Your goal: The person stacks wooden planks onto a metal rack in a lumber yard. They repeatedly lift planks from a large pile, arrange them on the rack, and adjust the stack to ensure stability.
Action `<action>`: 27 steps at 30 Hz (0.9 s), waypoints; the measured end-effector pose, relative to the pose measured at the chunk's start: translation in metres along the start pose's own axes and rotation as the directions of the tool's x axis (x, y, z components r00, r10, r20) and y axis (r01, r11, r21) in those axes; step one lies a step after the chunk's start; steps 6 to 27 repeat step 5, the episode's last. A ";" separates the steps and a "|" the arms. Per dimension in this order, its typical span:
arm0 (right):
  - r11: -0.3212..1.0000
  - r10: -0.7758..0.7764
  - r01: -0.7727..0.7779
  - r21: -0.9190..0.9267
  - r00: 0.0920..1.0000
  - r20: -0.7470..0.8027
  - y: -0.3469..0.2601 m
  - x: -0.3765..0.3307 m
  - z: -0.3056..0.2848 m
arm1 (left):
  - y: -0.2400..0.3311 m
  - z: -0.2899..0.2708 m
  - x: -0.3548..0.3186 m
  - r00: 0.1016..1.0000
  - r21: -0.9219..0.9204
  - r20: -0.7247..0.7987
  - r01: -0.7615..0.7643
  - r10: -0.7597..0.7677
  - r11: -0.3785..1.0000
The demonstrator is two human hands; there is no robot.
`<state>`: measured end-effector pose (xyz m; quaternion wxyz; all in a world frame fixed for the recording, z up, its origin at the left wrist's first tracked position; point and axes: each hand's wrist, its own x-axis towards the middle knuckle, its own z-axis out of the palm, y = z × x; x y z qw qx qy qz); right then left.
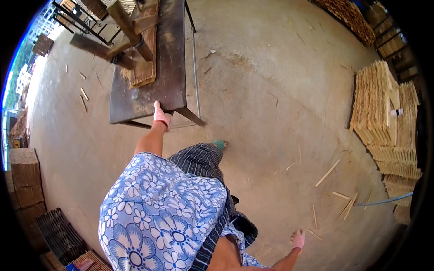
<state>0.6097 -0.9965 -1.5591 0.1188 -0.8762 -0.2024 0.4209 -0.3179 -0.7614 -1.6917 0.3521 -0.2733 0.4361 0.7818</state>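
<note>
My left hand (162,115), in a pale pink glove with a red cuff, grips the near edge of a dark brown table (172,72). Its thumb lies on the tabletop, while the fingers are mostly hidden at the edge. Upside down on that table rests a wooden stool (145,67), its legs sticking up and toward the left. Down at the lower right, my right hand (297,239) hangs away from my body over the floor. It wears a similar pale glove, has its fingers loosely apart and shows nothing in them.
Stacks of thin wooden slats (373,101) line the right side, with a blue hose (384,200) before them. Loose sticks (327,173) are scattered over the concrete floor (262,113). Brown stacks (26,176) and a dark ribbed pile (61,232) stand at the left.
</note>
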 end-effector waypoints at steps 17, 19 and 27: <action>0.766 0.627 -0.634 0.105 0.773 0.096 0.164 -0.084 -0.004 | 0.001 -0.010 -0.004 0.998 0.135 -0.065 0.014 -0.006 0.991; 0.766 0.627 -0.634 0.105 0.773 0.096 0.164 -0.084 -0.004 | 0.001 -0.010 -0.004 0.998 0.135 -0.065 0.014 -0.006 0.991; 0.766 0.627 -0.634 0.105 0.773 0.096 0.164 -0.084 -0.004 | 0.001 -0.010 -0.004 0.998 0.135 -0.065 0.014 -0.006 0.991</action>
